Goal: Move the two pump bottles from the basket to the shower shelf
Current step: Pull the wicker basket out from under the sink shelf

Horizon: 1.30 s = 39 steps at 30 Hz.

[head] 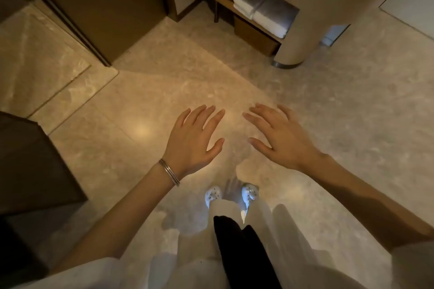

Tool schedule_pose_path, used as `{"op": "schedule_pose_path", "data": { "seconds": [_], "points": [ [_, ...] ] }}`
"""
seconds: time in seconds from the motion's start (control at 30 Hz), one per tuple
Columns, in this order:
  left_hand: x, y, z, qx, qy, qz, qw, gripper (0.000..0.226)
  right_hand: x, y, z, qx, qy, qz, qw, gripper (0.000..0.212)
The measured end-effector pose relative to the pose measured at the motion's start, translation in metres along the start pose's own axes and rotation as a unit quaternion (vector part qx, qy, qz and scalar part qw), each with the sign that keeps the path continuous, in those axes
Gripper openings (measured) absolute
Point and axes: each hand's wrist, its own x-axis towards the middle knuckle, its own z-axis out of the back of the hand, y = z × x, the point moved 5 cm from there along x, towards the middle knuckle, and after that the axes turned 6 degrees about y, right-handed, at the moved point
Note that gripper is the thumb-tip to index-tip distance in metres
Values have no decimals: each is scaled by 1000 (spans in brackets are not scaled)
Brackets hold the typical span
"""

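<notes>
No pump bottle shows in the head view. My left hand (195,138), a metal bangle on its wrist, hovers palm down over the stone floor with its fingers spread and holds nothing. My right hand (279,136) hovers beside it, also palm down with straight fingers and nothing in it. A brown woven basket (256,36) stands on the floor under the vanity shelf at the upper right; what it holds is hidden. No shower shelf can be made out.
Folded white and grey towels (265,8) lie on the vanity's lower shelf. The rounded vanity pedestal (298,37) stands right of them. A glass door frame (77,28) runs along the upper left. A dark cabinet (30,166) stands at the left. My feet (231,195) are below.
</notes>
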Motion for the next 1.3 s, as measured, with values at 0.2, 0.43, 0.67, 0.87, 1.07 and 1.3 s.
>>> {"op": "schedule_pose_path", "data": {
  "seconds": [0.2,0.43,0.67,0.87,1.07,1.3],
  "points": [
    [17,11,7,22,-19,-17,999,59,9,-6,6,-5,-39,-10,999,57],
    [62,20,17,34,-20,-33,999,59,36,-36,30,12,-76,-34,996,56],
    [144,40,34,59,5,-38,998,59,88,-97,62,22,-81,-54,995,56],
    [232,47,52,70,7,-57,996,58,133,-156,98,41,-115,-68,990,56],
    [297,55,61,62,9,-80,995,59,171,-202,114,31,-107,-91,990,59],
    [358,91,59,58,31,-111,992,58,215,-224,121,35,-142,-110,983,55]
  ]
}}
